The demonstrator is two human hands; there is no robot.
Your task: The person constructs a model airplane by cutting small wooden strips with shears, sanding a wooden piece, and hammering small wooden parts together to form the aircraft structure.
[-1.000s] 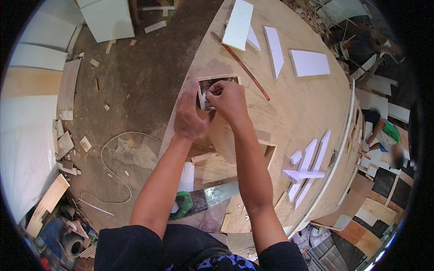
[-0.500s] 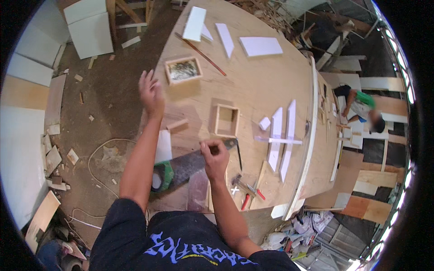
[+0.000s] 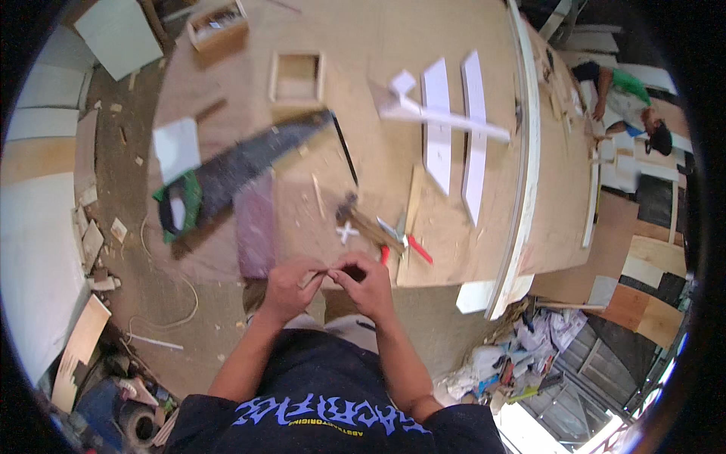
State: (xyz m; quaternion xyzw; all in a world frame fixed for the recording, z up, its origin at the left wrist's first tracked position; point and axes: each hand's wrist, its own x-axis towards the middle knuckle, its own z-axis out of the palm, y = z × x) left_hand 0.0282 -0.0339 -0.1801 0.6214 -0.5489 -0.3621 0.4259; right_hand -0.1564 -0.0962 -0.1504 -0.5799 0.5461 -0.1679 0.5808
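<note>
Close in front of my body, at the table's near edge, my left hand (image 3: 293,289) and my right hand (image 3: 366,287) meet fingertip to fingertip. Both are closed in a pinch, and whatever lies between the fingers is too small to make out. Just beyond them are a small white cross-shaped piece (image 3: 347,234), a hammer (image 3: 369,226) and pliers with red handles (image 3: 418,249). A handsaw with a green handle (image 3: 257,157) lies to the left, its tip near a square wooden box (image 3: 321,79).
White angled strips (image 3: 436,129) lie at right, one crossing the others. A wooden box of small metal pieces (image 3: 223,33) stands far left. A long white bar (image 3: 527,159) runs along the table (image 3: 363,45). Beyond it another person (image 3: 624,102) works. Scraps litter the floor.
My left hand has come back from beside the box of small metal pieces and closed against my right hand. Both hands are now nearer my body, and the view has shifted.
</note>
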